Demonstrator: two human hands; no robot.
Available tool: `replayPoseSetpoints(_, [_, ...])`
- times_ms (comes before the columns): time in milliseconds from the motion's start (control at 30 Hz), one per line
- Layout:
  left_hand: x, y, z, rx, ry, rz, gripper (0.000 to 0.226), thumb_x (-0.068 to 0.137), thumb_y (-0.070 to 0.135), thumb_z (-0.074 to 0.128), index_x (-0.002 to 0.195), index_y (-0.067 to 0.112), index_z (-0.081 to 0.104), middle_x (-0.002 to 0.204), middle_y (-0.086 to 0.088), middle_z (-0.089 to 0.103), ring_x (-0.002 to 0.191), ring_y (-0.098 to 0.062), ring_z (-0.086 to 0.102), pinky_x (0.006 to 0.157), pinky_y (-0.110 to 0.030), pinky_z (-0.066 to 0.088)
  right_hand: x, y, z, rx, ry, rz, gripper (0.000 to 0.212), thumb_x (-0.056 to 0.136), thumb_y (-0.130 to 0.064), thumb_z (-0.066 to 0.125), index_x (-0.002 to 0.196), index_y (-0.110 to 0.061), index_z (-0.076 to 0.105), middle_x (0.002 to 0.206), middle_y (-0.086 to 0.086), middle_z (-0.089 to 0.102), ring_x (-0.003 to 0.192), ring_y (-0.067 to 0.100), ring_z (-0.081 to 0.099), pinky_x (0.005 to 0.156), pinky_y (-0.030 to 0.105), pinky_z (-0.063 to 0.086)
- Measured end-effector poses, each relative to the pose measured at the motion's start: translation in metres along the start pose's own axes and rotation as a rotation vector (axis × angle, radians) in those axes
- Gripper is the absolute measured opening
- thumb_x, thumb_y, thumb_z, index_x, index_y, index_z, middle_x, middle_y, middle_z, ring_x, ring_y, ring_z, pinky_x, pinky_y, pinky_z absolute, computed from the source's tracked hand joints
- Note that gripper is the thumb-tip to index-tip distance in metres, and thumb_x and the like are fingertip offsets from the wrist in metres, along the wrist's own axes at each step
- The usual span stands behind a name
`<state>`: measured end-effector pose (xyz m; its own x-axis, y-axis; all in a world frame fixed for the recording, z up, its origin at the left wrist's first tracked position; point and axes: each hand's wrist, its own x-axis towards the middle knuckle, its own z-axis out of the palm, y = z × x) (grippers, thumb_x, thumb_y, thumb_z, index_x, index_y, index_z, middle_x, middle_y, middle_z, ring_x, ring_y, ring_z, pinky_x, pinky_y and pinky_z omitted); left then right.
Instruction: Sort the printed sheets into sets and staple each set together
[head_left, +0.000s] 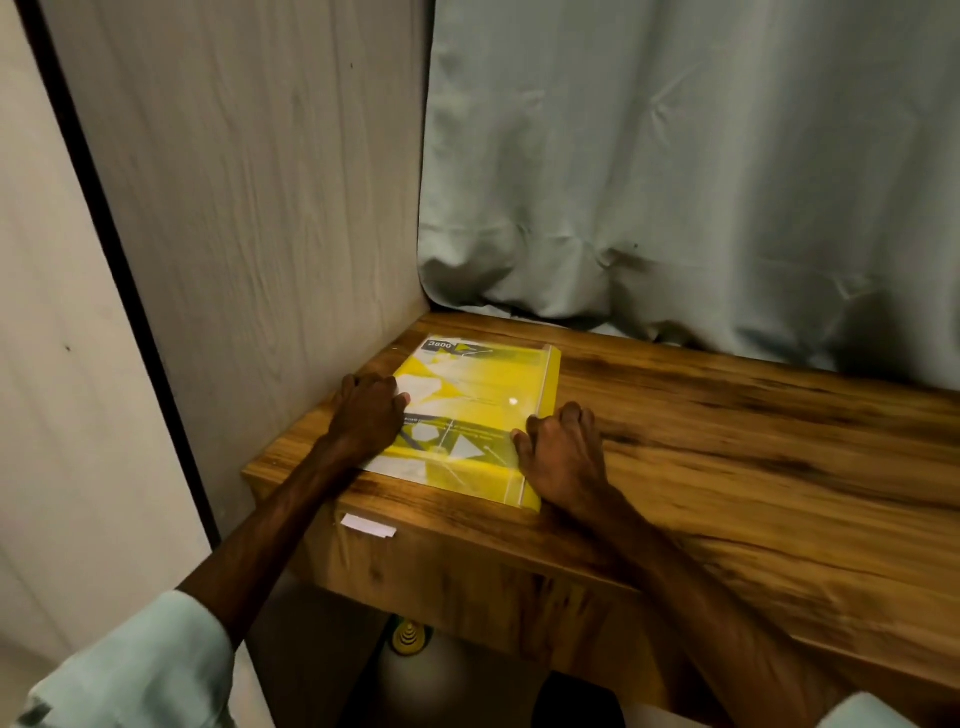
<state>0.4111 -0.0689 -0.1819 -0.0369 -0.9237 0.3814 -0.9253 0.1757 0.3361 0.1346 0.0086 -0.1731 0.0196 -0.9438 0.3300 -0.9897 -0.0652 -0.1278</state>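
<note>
A wrapped ream of paper (470, 402) with a yellow and white printed cover lies flat at the left end of the wooden desk (727, 467), close to the side panel. My left hand (366, 413) grips the pack's left edge, fingers curled over onto the cover. My right hand (563, 449) lies against the pack's right edge with the fingers curled down along its side. No stapler and no loose sheets show in view.
A pale wood-grain panel (260, 208) rises just left of the desk. A grey-green curtain (675, 156) hangs behind it and touches the back edge. A small white label (369, 525) sticks to the desk's front face. A yellow-topped object (410, 636) sits below.
</note>
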Motion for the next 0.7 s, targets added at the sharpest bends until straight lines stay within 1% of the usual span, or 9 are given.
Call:
replayPoseSetpoints(133, [-0.005,0.011,-0.007,0.049,0.011,0.041,0.026,0.107,0.032,0.045,0.108,0.011,0.061,0.115,-0.013,0.065,0.116,-0.034,0.054,0.108,-0.047,0.029,-0.003,-0.001,-0.004,0.029,-0.007,-0.001,0.050,0.102,-0.052,0.038,0.118,-0.016,0.069,0.125,0.024,0.052,0.121,0.039,0.042,0.102,0.048,0.037])
replayPoseSetpoints(233, [-0.005,0.016,-0.011,0.076,-0.003,0.013,0.025,0.104,0.034,0.045,0.105,0.014,0.060,0.119,-0.015,0.064,0.115,-0.036,0.052,0.105,-0.049,0.033,-0.005,0.000,-0.014,0.111,-0.014,0.002,0.046,0.102,-0.049,0.045,0.118,-0.015,0.071,0.125,0.024,0.054,0.122,0.039,0.044,0.103,0.046,0.038])
replayPoseSetpoints(267, [-0.006,0.020,-0.011,0.078,0.029,0.017,0.023,0.102,0.032,0.049,0.107,0.012,0.061,0.121,-0.016,0.063,0.115,-0.038,0.052,0.104,-0.049,0.035,-0.005,0.002,-0.018,0.169,-0.010,-0.021,0.043,0.102,-0.047,0.049,0.113,-0.013,0.074,0.120,0.024,0.059,0.120,0.039,0.048,0.102,0.044,0.040])
replayPoseSetpoints(300, [-0.009,0.029,-0.011,0.060,0.070,0.028,0.023,0.100,0.028,0.055,0.110,0.009,0.063,0.123,-0.018,0.062,0.117,-0.040,0.051,0.104,-0.049,0.035,-0.006,0.007,-0.022,0.243,0.005,-0.048,0.039,0.102,-0.042,0.051,0.100,-0.012,0.076,0.109,0.023,0.065,0.113,0.038,0.055,0.100,0.043,0.043])
replayPoseSetpoints(367, [-0.019,0.059,-0.010,-0.020,0.131,0.087,0.029,0.094,0.019,0.065,0.118,0.003,0.065,0.128,-0.021,0.061,0.123,-0.042,0.049,0.107,-0.048,0.035,-0.010,0.023,-0.031,0.390,0.086,-0.046,0.039,0.099,-0.033,0.056,0.070,-0.012,0.070,0.078,0.013,0.071,0.086,0.029,0.066,0.086,0.040,0.051])
replayPoseSetpoints(433, [-0.029,0.094,-0.005,-0.153,0.147,0.166,0.030,0.090,0.012,0.068,0.118,0.000,0.066,0.127,-0.023,0.062,0.125,-0.044,0.050,0.107,-0.047,0.036,-0.015,0.046,-0.040,0.442,0.134,0.017,0.033,0.094,-0.027,0.060,0.066,-0.012,0.069,0.069,0.002,0.071,0.072,0.019,0.067,0.075,0.036,0.055])
replayPoseSetpoints(533, [-0.035,0.151,0.011,-0.240,0.129,0.304,0.028,0.087,0.013,0.061,0.111,0.001,0.069,0.121,-0.022,0.064,0.120,-0.044,0.053,0.103,-0.042,0.036,-0.026,0.095,-0.058,0.434,0.170,0.134,0.016,0.084,-0.018,0.065,0.070,-0.017,0.074,0.070,-0.005,0.072,0.072,0.013,0.068,0.070,0.027,0.054])
replayPoseSetpoints(633, [-0.031,0.215,0.026,-0.288,0.092,0.383,0.020,0.091,0.012,0.056,0.106,0.010,0.069,0.115,-0.013,0.066,0.117,-0.034,0.053,0.097,-0.041,0.045,-0.039,0.160,-0.079,0.407,0.236,0.295,0.015,0.076,-0.015,0.060,0.066,-0.018,0.071,0.064,-0.008,0.068,0.067,0.013,0.067,0.060,0.025,0.052])
replayPoseSetpoints(700, [-0.025,0.263,0.037,-0.310,-0.031,0.405,0.016,0.092,0.017,0.056,0.100,0.018,0.070,0.104,-0.007,0.070,0.108,-0.028,0.060,0.089,-0.037,0.049,-0.053,0.213,-0.098,0.364,0.281,0.402,0.012,0.076,-0.016,0.064,0.065,-0.017,0.070,0.063,-0.007,0.065,0.065,0.018,0.065,0.059,0.026,0.049])
